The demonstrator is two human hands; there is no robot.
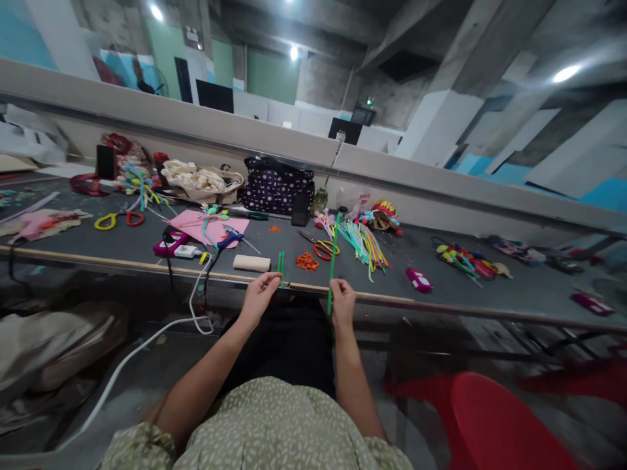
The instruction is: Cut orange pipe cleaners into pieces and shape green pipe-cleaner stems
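Over the front edge of the table, my left hand (259, 297) pinches two short green pipe cleaners (281, 263), which stand up side by side. Level with it, my right hand (343, 301) has its fingers closed on one long green pipe cleaner (334, 251), held nearly upright with its lower end below the hand. Between the two hands, a little farther back, lies a small heap of orange pipe cleaner pieces (306, 262). A beige roll (251, 263) rests just left of the short green pieces. Behind the orange heap, scissors with orange and yellow handles (325, 249) lie on the table.
A bundle of coloured pipe cleaners (365, 248) spreads right of the scissors. To the left are a blue glue gun (231, 236), pink sheet (196, 225) and white cable (194, 297). A dark patterned bag (278, 186) stands behind. A red chair (494, 418) is at lower right.
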